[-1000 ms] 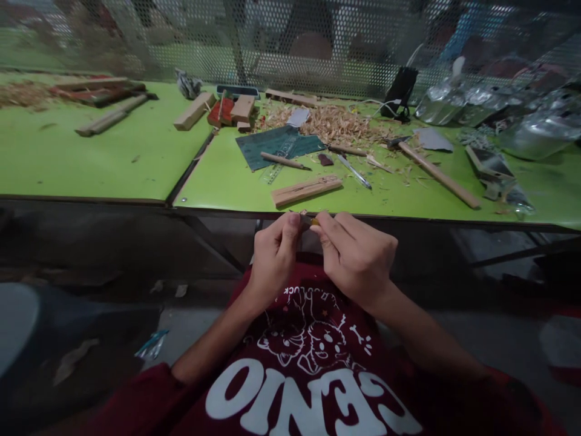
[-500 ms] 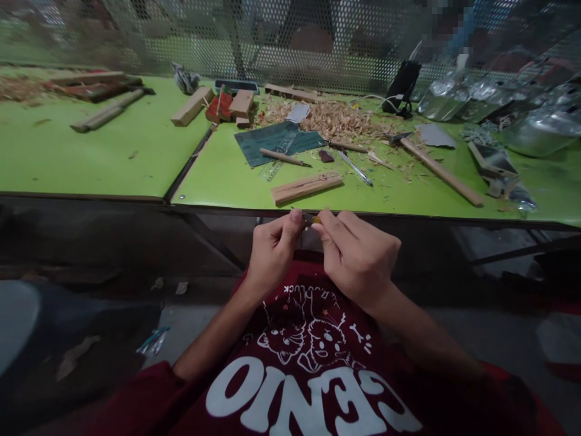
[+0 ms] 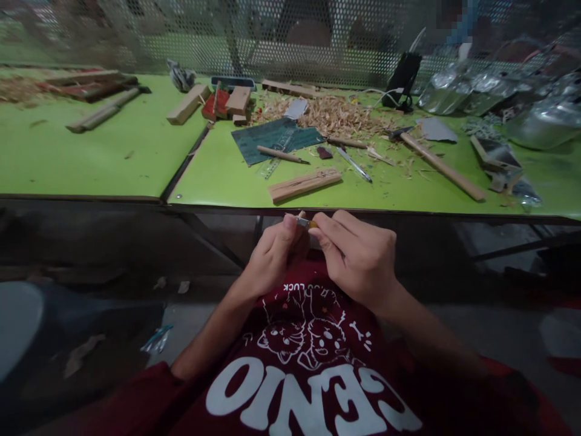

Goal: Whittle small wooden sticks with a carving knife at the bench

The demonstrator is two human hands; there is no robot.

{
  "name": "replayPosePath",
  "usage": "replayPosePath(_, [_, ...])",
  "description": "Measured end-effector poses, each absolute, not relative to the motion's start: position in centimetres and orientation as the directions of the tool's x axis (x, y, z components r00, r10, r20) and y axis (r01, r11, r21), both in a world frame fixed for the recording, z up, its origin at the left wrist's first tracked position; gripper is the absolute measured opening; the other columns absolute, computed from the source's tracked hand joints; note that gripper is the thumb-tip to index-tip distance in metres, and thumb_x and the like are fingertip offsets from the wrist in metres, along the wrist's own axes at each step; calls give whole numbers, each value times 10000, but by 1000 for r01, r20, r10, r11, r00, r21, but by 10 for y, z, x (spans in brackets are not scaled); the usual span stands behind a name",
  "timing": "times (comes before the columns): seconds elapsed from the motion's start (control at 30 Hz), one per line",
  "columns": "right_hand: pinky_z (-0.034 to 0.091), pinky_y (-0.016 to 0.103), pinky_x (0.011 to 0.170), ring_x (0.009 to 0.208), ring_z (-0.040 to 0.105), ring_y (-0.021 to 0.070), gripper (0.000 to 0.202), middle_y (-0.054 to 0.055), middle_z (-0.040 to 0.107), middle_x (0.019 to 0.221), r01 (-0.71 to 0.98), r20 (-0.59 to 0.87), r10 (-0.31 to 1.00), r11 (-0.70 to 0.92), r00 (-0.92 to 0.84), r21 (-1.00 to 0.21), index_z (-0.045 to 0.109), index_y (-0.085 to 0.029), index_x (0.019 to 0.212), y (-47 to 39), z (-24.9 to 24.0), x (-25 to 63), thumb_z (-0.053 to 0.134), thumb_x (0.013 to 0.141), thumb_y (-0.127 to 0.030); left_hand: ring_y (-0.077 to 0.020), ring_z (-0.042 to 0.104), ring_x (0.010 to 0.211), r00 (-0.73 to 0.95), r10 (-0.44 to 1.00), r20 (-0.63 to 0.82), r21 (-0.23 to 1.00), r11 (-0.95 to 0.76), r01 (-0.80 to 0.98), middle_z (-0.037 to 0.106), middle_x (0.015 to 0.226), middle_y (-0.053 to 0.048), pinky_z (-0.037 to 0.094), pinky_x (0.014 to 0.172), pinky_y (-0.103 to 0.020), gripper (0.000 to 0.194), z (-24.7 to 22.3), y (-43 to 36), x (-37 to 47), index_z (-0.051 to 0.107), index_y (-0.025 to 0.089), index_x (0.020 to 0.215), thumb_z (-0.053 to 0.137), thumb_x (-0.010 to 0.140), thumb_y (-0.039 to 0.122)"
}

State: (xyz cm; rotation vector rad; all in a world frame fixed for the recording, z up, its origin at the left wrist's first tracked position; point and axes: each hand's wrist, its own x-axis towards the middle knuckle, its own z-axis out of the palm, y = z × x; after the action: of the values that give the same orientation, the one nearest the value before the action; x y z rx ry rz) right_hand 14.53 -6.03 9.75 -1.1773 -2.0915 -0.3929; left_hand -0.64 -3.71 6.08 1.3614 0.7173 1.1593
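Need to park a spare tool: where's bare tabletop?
Largest: the left tabletop, in front of the long wooden piece and left of the seam, bar a few specks. Smaller: between the seam, green sheet and front wooden block. Crowded: the back middle, around the shavings pile, and back right, with shiny vessels.

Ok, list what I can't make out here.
All in the head view:
Small tool: the rest of its yellow handle is hidden by the right hand.
Pale piece at the left hand: mostly hidden by that hand, too small to identify.
Far-left shavings: cut off by the left edge.
Things behind the mesh: blurred and screened by it.
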Motion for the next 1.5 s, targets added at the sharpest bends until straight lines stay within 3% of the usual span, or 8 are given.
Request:
replayPosePath(0.2, [330,273,578,625,557,112,236,17,683,738,846,694,626,531,-355,-45,742,-142,1016,-60,97,151,543,1013,-269,-110,311,506,292,926,240,967,-204,-149,372,565,26,294,467,-283,532,58,-40,-6,370,221,632,355,1020,584])
replayPosePath(0.63, [339,293,566,619,565,122,219,21,680,722,841,715,576,540,-397,32,748,-118,999,-56,98,153,575,994,-253,-108,303,488,291,928,231,972,-233,-29,365,534,29,269,470,-294,566,55,-35,-12,357,221,591,381,999,613])
replayPosePath(1.23, [320,308,578,629,532,129,228,12,665,705,862,723,558,496,-407,104,739,-148,1020,-55,97,152,542,1009,-263,-97,279,438,295,939,178,983,-154,-104,334,480,33,223,418,-286,628,51,-31,-14,364,220,536,437,931,702])
replayPosePath(1.5, [326,300,576,640,549,119,225,10,669,732,849,711,589,528,-383,21,735,-144,1015,-57,94,152,542,1007,-260,-94,252,440,408,907,103,966,8,-260,270,520,53,240,415,-279,583,56,-33,-10,301,229,601,387,972,671])
